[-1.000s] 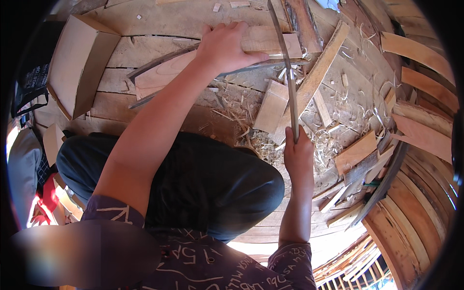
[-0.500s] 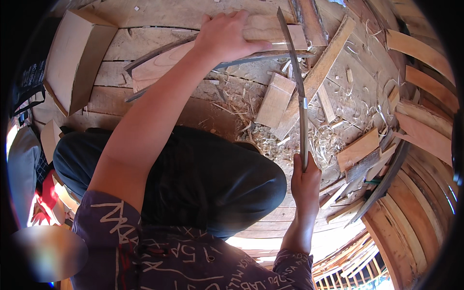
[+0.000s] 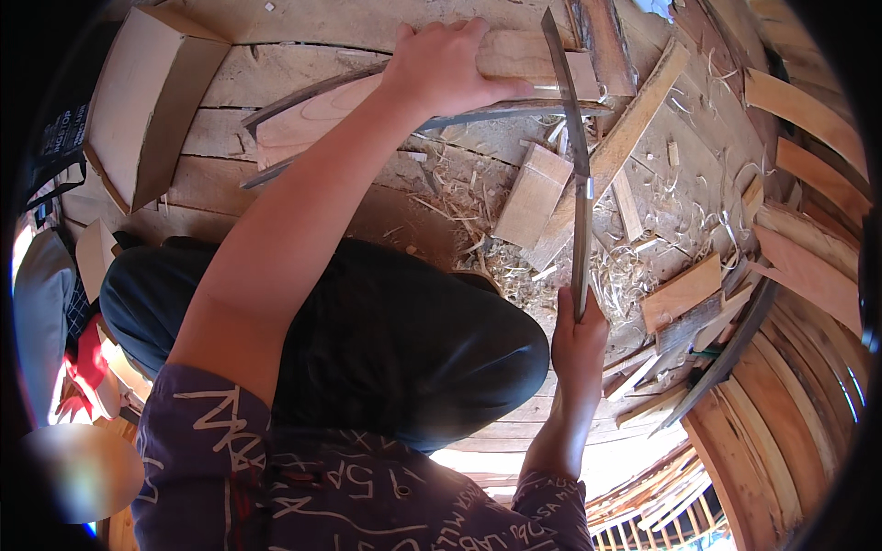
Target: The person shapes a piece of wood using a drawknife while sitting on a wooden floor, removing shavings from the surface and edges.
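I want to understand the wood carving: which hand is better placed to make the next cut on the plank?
Probably the right hand: it grips the long curved metal blade, its tip above the pale wooden plank. The left hand presses that plank down.

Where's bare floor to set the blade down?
Bare planks lie between the left forearm and the folded cardboard. Right of the long blade it is crowded: wood shavings, a small block and stacked slats.

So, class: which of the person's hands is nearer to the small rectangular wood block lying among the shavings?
The left. The left hand presses a plank just up and left of the block. The right hand grips the long blade lower down, farther from the block.
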A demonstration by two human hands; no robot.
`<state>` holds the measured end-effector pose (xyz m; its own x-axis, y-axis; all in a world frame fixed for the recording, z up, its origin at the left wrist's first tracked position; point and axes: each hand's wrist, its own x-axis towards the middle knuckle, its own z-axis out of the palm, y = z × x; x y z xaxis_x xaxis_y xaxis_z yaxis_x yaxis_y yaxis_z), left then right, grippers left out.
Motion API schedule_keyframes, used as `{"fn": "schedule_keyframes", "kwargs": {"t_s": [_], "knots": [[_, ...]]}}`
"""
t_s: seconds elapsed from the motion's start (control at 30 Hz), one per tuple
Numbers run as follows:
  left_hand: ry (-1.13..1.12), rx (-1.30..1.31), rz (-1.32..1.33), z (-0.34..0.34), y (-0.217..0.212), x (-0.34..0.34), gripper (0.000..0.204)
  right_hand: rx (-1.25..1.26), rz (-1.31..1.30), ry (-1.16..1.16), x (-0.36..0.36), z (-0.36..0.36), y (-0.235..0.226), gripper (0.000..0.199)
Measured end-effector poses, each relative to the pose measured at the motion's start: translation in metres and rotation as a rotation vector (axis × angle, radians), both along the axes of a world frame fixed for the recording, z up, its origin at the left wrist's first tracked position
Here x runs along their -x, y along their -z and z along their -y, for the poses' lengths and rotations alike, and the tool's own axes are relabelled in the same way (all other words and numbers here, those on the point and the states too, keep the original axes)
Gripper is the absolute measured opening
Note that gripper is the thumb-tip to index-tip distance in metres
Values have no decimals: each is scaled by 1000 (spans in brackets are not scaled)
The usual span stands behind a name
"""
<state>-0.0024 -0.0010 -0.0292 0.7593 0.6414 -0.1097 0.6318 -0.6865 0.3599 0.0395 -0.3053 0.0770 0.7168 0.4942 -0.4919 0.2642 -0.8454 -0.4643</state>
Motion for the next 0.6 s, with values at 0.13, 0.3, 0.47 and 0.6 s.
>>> {"fn": "schedule_keyframes", "kwargs": {"t_s": [0.13,0.3,0.47,0.6], "knots": [[9,-62,66,2,4,4,92,48,12,-23,-1,-2,1,29],[16,-24,80,9,2,-4,92,-25,97,-126,-38,-63,43,31],[-62,69,-19,0,4,-6,92,28,26,-39,-22,-22,17,26],[-44,103,-15,-4,-15,-3,84,77,-27,-11,1,13,-14,26]]}}
